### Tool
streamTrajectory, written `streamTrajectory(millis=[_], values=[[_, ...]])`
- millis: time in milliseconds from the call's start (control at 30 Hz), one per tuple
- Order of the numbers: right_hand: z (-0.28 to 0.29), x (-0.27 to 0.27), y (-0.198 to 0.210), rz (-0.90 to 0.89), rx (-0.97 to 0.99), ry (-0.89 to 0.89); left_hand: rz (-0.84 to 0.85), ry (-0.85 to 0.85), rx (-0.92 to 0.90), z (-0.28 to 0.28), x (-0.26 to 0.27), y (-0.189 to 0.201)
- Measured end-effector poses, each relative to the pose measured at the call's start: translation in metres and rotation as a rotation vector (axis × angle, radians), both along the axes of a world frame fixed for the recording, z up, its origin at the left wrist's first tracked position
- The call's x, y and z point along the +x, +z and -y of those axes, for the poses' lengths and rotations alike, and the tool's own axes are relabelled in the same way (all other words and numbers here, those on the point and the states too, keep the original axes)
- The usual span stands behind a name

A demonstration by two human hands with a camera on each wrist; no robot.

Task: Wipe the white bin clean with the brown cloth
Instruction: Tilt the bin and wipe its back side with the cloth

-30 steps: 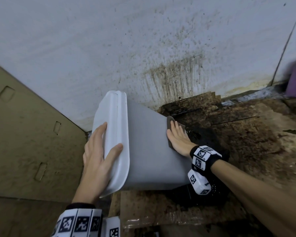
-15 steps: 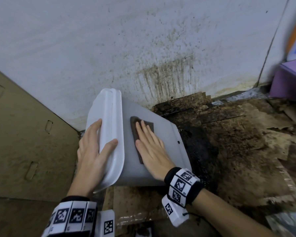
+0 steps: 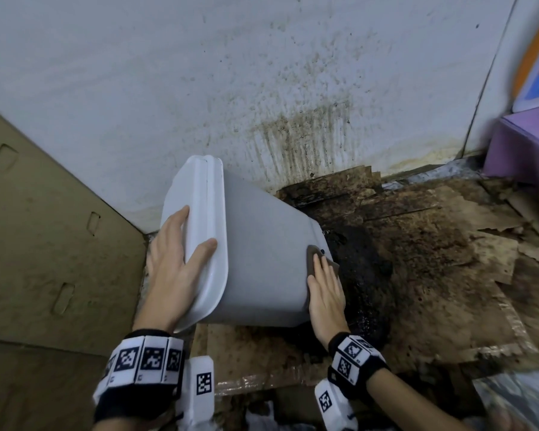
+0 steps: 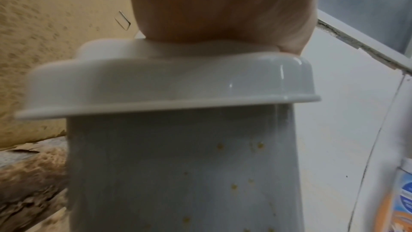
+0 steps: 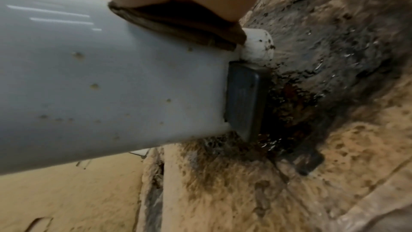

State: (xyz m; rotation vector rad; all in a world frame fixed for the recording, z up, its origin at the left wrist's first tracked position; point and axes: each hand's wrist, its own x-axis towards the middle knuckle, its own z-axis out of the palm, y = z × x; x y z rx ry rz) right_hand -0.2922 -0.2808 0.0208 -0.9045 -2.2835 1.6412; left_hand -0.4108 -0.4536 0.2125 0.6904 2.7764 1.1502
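Note:
The white bin [image 3: 262, 262] stands tilted, its lid [image 3: 206, 231] toward me and its base on the dirty floor. My left hand [image 3: 175, 259] lies flat over the lid, fingers straight, thumb on the lid's near face. My right hand [image 3: 324, 290] presses the brown cloth [image 3: 313, 258] flat against the bin's side near its base. In the right wrist view the cloth [image 5: 183, 27] is squashed under my palm, above the bin's dark foot pedal [image 5: 245, 98]. Brown specks dot the bin wall [image 4: 200, 174] in the left wrist view.
A stained white wall [image 3: 262, 88] rises just behind the bin. Soaked, blackened cardboard [image 3: 417, 259] covers the floor to the right. A tan cardboard sheet [image 3: 44, 228] leans at the left. A purple box [image 3: 523, 150] sits at the far right.
My right hand has slid the cloth from beside the lid down the bin's side to its base end. The left hand has stayed on the lid.

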Motion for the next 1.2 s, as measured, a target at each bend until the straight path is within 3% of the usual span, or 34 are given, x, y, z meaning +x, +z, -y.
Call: streamTrajectory(millis=[200, 433, 600, 767, 867, 1033, 1200], values=[[0.028, -0.011, 0.054, -0.061, -0.013, 0.044, 0.004, 0.010, -0.016, -0.002, 0.003, 0.001], [0.053, -0.029, 0.116, -0.310, 0.228, 0.338, -0.005, 0.015, -0.038, -0.003, 0.004, 0.001], [0.030, -0.016, 0.086, -0.350, 0.361, 0.300, -0.008, 0.013, -0.029, -0.003, 0.005, 0.001], [0.005, 0.006, 0.017, -0.217, 0.200, 0.101, 0.028, 0.029, 0.011, -0.001, 0.005, 0.004], [-0.003, 0.012, -0.005, -0.157, 0.116, 0.035, 0.032, 0.024, 0.007, -0.002, 0.007, 0.006], [0.001, 0.003, -0.009, -0.127, 0.116, -0.009, 0.037, 0.021, 0.004, -0.004, 0.008, 0.007], [0.016, -0.006, 0.027, -0.095, 0.020, -0.008, 0.040, 0.024, -0.009, -0.006, 0.010, 0.009]])
